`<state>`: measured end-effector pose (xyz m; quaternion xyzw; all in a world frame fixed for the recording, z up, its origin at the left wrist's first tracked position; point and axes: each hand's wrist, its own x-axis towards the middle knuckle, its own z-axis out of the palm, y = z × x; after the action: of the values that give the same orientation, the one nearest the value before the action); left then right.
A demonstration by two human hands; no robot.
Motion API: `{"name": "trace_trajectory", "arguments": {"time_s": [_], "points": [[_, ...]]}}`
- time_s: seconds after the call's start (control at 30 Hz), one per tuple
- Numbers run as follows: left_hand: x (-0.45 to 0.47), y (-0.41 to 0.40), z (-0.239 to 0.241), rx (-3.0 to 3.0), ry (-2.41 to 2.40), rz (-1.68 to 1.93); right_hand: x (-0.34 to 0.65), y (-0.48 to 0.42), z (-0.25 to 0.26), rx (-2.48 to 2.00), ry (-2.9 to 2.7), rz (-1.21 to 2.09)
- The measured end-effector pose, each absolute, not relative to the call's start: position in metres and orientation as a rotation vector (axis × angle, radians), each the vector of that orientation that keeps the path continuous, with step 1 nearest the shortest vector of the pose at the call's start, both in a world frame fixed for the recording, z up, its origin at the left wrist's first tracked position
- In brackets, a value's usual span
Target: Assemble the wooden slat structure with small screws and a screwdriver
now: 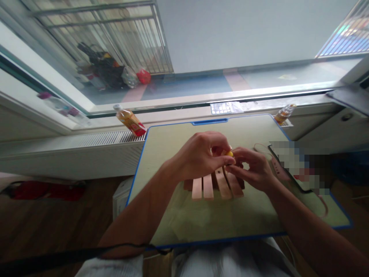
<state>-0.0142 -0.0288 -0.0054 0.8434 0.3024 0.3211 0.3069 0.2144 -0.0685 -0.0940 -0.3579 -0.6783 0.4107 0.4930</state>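
**Over the middle of the worktop (164, 157), both hands meet at a wooden piece (208, 188)**

The wooden piece lies flat, a little right of the scene's middle, its far part hidden beneath the hands. Four flat bars show, their near ends pointing toward the person. They are pale tan with a pinkish cast, smooth and plain, with squared ends. The two on the left run almost straight and side by side, a narrow dark gap between them; the two on the right slant outward to the right, and a wider gap parts the pairs. One bar of the right pair has a small dark round hole near the fingers. Darker, reddish-brown wood shows under the bars, jutting out to the left and right.

Just above the bars, the left hand (201, 156) is pinched, thumb and finger together on a small yellow bit (230, 153), bright and rounded where it shows. The right hand (255, 171) meets it from the right, fingers curled and tips right beside the yellow bit; whether they grip anything, I cannot tell.

The worktop is pale green with a blue rim. A tablet (284, 163), partly blurred out, stands to the right.
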Motion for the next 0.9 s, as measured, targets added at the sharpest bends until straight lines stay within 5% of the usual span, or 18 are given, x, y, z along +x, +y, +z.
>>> {"name": "trace_trajectory", "arguments": {"time_s": [0.9], "points": [[-0.0084, -0.0322, -0.0059, 2.214, 0.720, 0.822, 0.2116, -0.0695, -0.0918, -0.816, -1.640, 1.022]]}}
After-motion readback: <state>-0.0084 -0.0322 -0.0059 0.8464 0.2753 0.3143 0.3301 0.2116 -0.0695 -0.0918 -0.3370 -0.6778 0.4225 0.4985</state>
